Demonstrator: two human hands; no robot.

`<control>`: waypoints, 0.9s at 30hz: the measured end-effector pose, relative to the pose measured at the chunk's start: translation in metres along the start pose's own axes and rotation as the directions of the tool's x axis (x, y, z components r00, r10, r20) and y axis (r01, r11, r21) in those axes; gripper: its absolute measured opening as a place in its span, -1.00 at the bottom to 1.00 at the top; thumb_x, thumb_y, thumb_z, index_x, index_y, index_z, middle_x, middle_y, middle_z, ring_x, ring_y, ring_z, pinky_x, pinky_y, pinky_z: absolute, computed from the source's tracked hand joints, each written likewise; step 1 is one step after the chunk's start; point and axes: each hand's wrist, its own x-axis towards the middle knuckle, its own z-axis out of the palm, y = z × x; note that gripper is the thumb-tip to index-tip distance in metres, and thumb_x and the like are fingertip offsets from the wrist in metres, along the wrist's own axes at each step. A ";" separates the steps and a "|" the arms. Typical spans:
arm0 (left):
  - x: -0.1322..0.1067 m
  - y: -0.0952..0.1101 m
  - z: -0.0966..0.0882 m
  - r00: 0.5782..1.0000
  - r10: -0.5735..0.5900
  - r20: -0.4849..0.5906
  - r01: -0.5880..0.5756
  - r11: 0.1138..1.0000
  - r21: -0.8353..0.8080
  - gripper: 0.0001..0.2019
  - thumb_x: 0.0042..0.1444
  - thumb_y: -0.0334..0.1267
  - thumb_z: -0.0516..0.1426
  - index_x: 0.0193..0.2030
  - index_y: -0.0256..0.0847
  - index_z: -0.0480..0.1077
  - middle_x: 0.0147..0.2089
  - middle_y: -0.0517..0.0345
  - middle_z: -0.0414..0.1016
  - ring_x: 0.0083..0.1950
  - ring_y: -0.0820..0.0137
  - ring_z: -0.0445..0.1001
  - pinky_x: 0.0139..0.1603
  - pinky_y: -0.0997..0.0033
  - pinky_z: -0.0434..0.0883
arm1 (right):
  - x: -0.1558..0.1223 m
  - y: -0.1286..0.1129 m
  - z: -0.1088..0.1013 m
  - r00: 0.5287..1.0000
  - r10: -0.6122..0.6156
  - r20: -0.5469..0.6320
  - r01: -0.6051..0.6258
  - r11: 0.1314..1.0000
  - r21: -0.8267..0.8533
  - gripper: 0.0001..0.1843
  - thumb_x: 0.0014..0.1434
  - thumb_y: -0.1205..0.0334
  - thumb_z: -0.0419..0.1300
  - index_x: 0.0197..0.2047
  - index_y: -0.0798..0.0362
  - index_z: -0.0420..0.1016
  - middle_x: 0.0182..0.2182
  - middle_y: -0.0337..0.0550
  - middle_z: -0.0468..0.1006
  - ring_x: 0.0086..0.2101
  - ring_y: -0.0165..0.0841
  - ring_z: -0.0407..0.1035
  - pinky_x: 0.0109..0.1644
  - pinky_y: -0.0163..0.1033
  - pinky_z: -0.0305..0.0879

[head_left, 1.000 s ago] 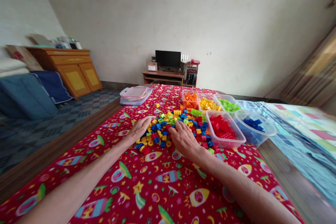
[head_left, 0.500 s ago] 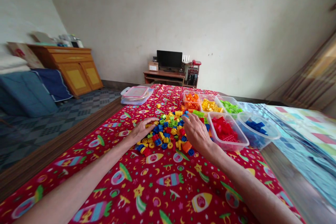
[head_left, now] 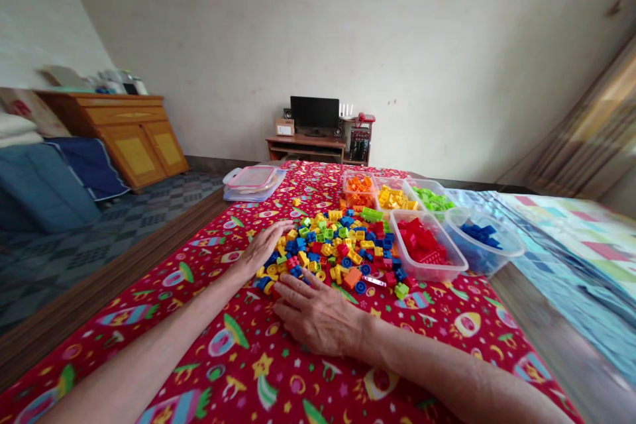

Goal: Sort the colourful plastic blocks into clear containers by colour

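A heap of small plastic bricks (head_left: 334, 248) in several colours lies on a red cloth with rockets and stars (head_left: 278, 371). My left hand (head_left: 263, 245) rests flat against the heap's left edge, fingers stretched out and touching the bricks. My right hand (head_left: 318, 311) lies flat on the cloth along the heap's near edge, fingers spread and pointing left. Neither hand holds a brick.
Clear tubs stand right of and behind the heap: red bricks (head_left: 422, 242), blue bricks (head_left: 481, 238), orange (head_left: 360, 187), yellow (head_left: 393, 197), green (head_left: 431, 197). Stacked lids (head_left: 252, 180) lie at the far left. A wooden edge (head_left: 99, 285) runs on the left.
My right hand has come off the heap's right side and swung to its near edge, flat on the cloth. The bricks it covered now show. My left hand has hardly moved.
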 end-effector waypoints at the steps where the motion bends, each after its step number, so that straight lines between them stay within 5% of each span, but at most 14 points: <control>1: 0.000 0.001 0.000 1.000 -0.001 0.003 0.001 1.000 -0.001 -0.32 0.17 0.26 -0.12 0.14 -0.28 0.33 0.17 -0.16 0.41 0.19 0.14 0.38 0.25 0.13 0.28 | 0.000 0.000 0.000 1.000 -0.014 -0.009 0.014 1.000 -0.013 -0.66 0.35 0.24 -0.09 0.02 0.18 0.40 0.20 0.04 0.29 0.24 -0.20 0.05 0.31 0.07 -0.04; 12: -0.001 0.000 -0.001 1.000 0.005 0.011 -0.005 1.000 -0.002 -0.31 0.16 0.29 -0.13 0.13 -0.26 0.34 0.17 -0.16 0.41 0.20 0.11 0.37 0.26 0.08 0.25 | 0.000 -0.003 -0.005 0.971 -0.240 0.021 0.241 0.970 -0.038 -0.67 0.35 0.31 -0.12 0.03 0.17 0.38 0.14 0.01 0.38 0.18 -0.31 0.17 0.31 -0.04 -0.02; 17: -0.001 0.000 0.000 1.000 -0.004 0.009 0.004 1.000 0.012 -0.31 0.17 0.27 -0.13 0.13 -0.29 0.33 0.16 -0.18 0.42 0.19 0.13 0.37 0.26 0.12 0.26 | 0.003 -0.006 -0.001 0.992 -0.122 0.008 0.122 0.992 -0.006 -0.66 0.37 0.25 -0.16 -0.05 0.17 0.39 -0.04 -0.01 0.51 0.01 -0.31 0.32 0.33 0.02 -0.06; 22: 0.000 -0.002 -0.001 0.999 0.038 0.021 -0.040 0.992 0.117 -0.38 0.18 0.23 -0.13 0.08 -0.23 0.39 0.15 -0.06 0.44 0.19 0.17 0.38 0.25 0.18 0.27 | -0.001 -0.001 0.007 0.994 0.099 -0.047 -0.104 0.987 -0.122 -0.60 0.33 0.16 -0.09 0.00 0.26 0.40 0.04 0.17 0.45 0.17 -0.11 0.15 0.32 0.20 -0.09; 27: 0.001 -0.002 -0.002 0.998 0.051 0.040 -0.058 0.975 0.215 -0.42 0.17 0.20 -0.11 0.05 -0.17 0.42 0.08 0.04 0.50 0.11 0.17 0.44 0.18 0.22 0.34 | -0.008 0.025 0.007 0.954 0.282 -0.097 -0.298 0.924 -0.242 -0.64 0.28 0.32 -0.03 0.09 0.21 0.38 0.15 0.18 0.34 0.24 -0.05 0.04 0.29 0.31 -0.10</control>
